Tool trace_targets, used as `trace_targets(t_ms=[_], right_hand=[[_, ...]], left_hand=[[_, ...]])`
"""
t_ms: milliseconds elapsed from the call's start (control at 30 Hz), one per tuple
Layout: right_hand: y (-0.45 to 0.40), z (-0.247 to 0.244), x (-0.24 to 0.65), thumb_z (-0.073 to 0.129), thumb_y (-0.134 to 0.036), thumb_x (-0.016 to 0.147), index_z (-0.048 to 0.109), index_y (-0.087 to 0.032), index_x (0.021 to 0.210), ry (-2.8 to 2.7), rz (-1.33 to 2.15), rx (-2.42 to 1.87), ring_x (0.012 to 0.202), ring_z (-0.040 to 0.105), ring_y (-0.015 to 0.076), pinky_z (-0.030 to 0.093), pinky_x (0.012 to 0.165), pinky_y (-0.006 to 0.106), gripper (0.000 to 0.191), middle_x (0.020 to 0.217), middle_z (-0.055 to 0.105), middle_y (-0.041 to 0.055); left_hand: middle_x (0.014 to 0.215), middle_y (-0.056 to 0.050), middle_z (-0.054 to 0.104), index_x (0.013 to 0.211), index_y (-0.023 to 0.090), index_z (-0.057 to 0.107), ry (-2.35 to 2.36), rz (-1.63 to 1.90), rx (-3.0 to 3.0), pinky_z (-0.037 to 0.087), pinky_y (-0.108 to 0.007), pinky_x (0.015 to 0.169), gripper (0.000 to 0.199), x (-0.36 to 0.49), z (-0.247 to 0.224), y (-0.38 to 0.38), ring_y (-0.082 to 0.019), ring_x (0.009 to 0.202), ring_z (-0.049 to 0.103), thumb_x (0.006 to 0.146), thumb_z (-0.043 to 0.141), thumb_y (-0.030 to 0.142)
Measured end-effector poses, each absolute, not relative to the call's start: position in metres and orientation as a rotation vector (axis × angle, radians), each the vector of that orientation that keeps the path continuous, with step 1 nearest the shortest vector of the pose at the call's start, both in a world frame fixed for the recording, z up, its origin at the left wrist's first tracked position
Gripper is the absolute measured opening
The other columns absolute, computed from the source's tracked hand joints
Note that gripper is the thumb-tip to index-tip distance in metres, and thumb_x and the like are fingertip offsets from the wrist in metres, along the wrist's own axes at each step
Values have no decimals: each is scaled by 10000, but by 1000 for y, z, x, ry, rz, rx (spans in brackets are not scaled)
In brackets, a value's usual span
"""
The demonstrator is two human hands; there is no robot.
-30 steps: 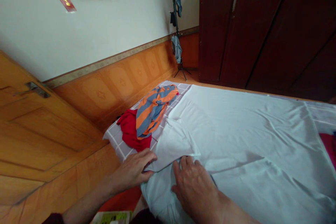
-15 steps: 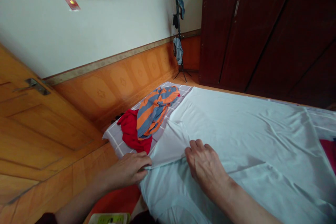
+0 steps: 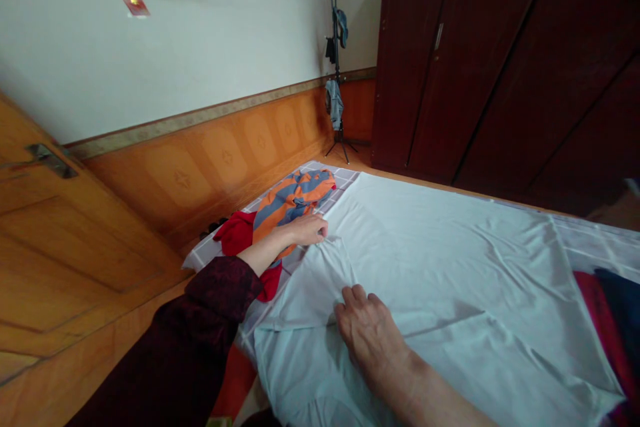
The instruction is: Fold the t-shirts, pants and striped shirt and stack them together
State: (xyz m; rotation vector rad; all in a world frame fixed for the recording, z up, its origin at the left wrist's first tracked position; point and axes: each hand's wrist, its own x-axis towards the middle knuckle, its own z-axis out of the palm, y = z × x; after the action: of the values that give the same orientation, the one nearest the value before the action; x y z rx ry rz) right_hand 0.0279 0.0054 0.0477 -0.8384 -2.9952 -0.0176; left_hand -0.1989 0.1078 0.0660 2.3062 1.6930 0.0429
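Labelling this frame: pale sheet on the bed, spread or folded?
Mostly spread: the pale sheet lies open across the bed, but one end is doubled over into a flap beside the right hand.

Red garment (image 3: 239, 232) partly hidden beneath the left forearm (image 3: 265, 253), centre of frame. Navy and red cloths (image 3: 617, 307) cut off at the right edge. Dark items (image 3: 213, 227) at the wall base, centre left, too small to identify.

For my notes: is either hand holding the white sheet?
No grip shows: right hand open on the white sheet, left hand open beside the striped garment.
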Motion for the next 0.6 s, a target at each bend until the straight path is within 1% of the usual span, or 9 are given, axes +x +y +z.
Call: trace_targets(t_ms=[67,133,200,233,300,400,433,500,600], right_hand=[[7,52,29,513,-20,762,648,-146,842,-3010,-4,-816,849,538,243,392,636,339,202,859,613,110],[8,56,29,498,-9,763,651,-141,857,-3025,10,-822,843,545,240,395,639,338,223,864,617,115],[8,59,29,489,-3,766,655,-140,860,-3069,27,-845,840,554,238,398,642,335,235,868,625,118],[8,60,29,490,-3,765,657,-139,861,-3091,37,-847,840,557,237,400,642,333,236,872,629,119],[7,59,29,509,-7,754,655,-139,877,-3101,37,-848,843,562,238,404,641,331,233,880,631,119],[8,58,31,528,-22,747,641,-141,926,-3077,-27,-862,834,568,239,406,633,335,243,889,623,112],[9,57,32,535,-28,747,636,-139,943,-3070,-59,-872,833,571,241,405,630,336,247,894,621,112],[10,59,33,535,-28,749,632,-141,943,-3068,-95,-890,810,579,234,401,614,331,244,888,621,109],[11,62,35,521,-11,737,643,-154,882,-3078,-116,-914,745,587,218,396,583,327,237,831,627,93]], left_hand=[[750,4,601,784,167,582,1645,3,2256,436,-209,684,74,-198,66,115,-140,745,599,744,525,141],[640,40,564,846,177,559,1606,-28,2194,414,-184,556,111,-196,69,118,-114,602,588,790,463,173],[587,61,532,914,186,532,1577,-56,2139,382,-172,483,155,-194,72,119,-101,521,572,833,400,204],[584,65,528,931,188,523,1568,-70,2118,373,-169,467,165,-193,73,119,-98,506,568,846,387,222],[609,63,543,941,190,525,1558,-104,2089,367,-170,456,169,-193,75,120,-94,494,557,852,417,285],[676,55,581,935,192,558,1551,-172,2074,365,-178,458,242,-194,79,123,-90,495,532,785,557,382],[690,53,589,928,192,571,1554,-194,2077,365,-181,466,262,-194,80,123,-91,506,528,753,599,384],[703,48,596,905,187,591,1574,-224,2096,366,-188,493,256,-194,82,125,-98,540,528,706,647,337],[669,38,584,789,170,604,1617,-241,2141,356,-200,518,147,-192,81,126,-112,575,524,667,652,236]])
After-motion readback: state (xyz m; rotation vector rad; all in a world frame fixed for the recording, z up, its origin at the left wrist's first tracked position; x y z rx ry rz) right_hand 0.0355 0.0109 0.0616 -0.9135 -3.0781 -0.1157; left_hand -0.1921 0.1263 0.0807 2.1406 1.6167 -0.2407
